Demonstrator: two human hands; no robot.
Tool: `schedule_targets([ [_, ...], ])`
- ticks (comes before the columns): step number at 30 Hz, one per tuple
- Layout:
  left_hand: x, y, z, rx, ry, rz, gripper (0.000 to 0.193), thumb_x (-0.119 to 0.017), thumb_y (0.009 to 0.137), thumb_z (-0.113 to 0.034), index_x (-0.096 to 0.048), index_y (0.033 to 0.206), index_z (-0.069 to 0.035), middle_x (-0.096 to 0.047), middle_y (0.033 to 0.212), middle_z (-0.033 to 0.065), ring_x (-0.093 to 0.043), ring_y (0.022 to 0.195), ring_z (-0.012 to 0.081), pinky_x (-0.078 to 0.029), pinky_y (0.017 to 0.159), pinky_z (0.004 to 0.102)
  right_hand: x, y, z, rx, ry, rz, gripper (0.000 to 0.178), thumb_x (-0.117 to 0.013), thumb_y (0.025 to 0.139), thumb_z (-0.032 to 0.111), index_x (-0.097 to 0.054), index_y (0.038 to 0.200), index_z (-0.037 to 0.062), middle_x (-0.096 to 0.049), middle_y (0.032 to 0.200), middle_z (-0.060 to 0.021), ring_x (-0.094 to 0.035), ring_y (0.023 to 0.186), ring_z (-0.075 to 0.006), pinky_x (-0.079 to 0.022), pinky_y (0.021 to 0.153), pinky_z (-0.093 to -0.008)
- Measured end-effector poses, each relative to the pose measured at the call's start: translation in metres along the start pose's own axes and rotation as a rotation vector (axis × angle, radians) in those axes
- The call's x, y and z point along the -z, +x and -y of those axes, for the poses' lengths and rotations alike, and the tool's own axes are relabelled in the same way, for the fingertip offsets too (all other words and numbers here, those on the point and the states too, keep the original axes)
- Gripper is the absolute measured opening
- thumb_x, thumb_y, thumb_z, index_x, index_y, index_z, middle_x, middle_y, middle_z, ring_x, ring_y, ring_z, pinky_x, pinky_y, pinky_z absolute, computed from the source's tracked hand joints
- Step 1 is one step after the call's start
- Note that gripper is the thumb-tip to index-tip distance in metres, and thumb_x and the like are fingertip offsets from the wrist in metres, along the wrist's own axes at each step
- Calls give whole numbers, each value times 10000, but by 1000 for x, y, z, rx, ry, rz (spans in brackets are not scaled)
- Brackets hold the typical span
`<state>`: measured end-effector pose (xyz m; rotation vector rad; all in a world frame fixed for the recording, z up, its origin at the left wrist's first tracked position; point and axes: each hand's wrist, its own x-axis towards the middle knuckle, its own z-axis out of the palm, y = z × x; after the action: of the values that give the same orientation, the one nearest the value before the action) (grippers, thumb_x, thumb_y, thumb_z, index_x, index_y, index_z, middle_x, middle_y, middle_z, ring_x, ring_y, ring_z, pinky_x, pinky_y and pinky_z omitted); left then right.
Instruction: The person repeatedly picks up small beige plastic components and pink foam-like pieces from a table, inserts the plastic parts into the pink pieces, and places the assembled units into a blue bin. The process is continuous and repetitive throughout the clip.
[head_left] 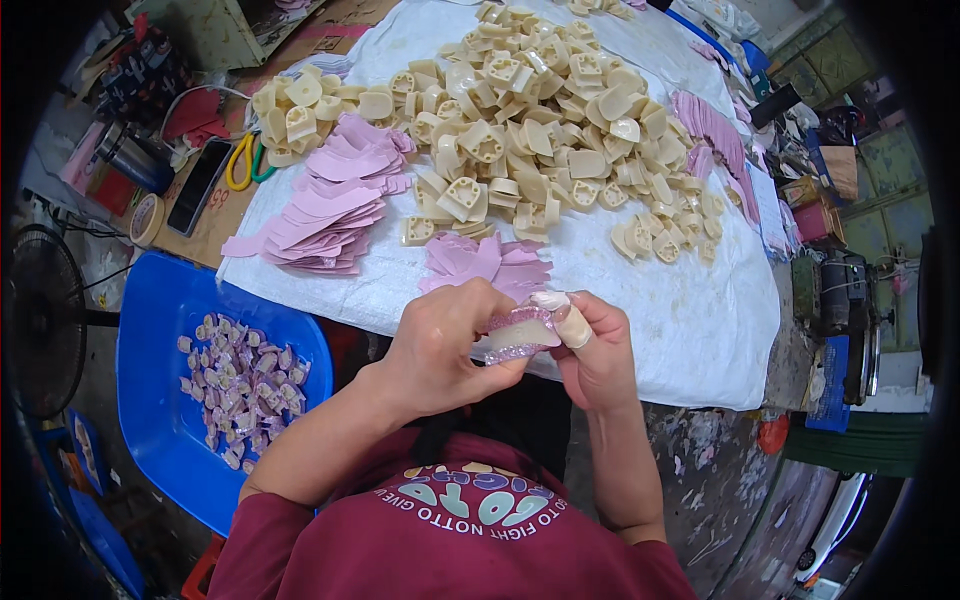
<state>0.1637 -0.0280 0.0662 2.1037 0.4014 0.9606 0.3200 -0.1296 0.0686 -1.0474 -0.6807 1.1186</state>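
Above my lap, at the front edge of the cloth, both hands grip one small cream shoe heel with a glittery pink covering (pixel 522 335) along its edges. My left hand (pixel 440 345) pinches its left side between thumb and fingers. At its right end, my right hand (pixel 597 350) presses with the thumb, which wears a pale wrap; the fingers hide part of the piece. Just beyond my hands lies a small heap of lilac strips (pixel 485 262). A larger fanned stack of lilac strips (pixel 335 205) rests to its left. A big mound of bare cream heels (pixel 540 130) fills the table's middle.
At my left, a blue basin (pixel 150 330) holds several pink-covered heels (pixel 245 390). Scissors (pixel 240 162), a phone (pixel 200 188), a tape roll (pixel 147 220) and a flask (pixel 135 157) lie at the left. More lilac strips (pixel 715 130) lie right of the mound. A fan (pixel 45 320) stands far left.
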Motion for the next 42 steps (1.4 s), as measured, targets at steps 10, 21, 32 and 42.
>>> schedule_targets([
  [10,-23,-2,1,115,25,-205,381,-807,655,-116,-558,924,-11,-601,733,90,-607,623,179,-481,550,294,-19,4,-9,-30,250,-153,212,-542,963,107,-624,1111,-21,-653,921,-14,-579,826,-67,-469,748,-234],
  [21,-10,4,1,362,-114,-9,343,-790,721,-102,-572,968,-6,-642,876,74,-605,741,108,-494,657,259,-21,2,-19,111,-106,-197,250,-511,947,39,-608,1161,-44,-648,996,-43,-586,863,-85,-463,783,-216],
  [32,-16,-1,7,153,-250,-357,437,-677,813,10,-547,1230,3,-624,872,71,-588,779,109,-490,714,261,-15,-6,-18,-217,-75,-89,224,-546,973,170,-641,996,-31,-666,893,-59,-598,765,-80,-484,665,-229],
  [42,-18,-18,-6,306,-598,-69,482,-399,1009,-394,-587,1043,49,-681,992,227,-670,890,243,-483,925,407,-47,-32,-46,-66,-83,-42,306,-485,993,234,-589,793,27,-568,631,-14,-532,554,-67,-420,505,-215],
])
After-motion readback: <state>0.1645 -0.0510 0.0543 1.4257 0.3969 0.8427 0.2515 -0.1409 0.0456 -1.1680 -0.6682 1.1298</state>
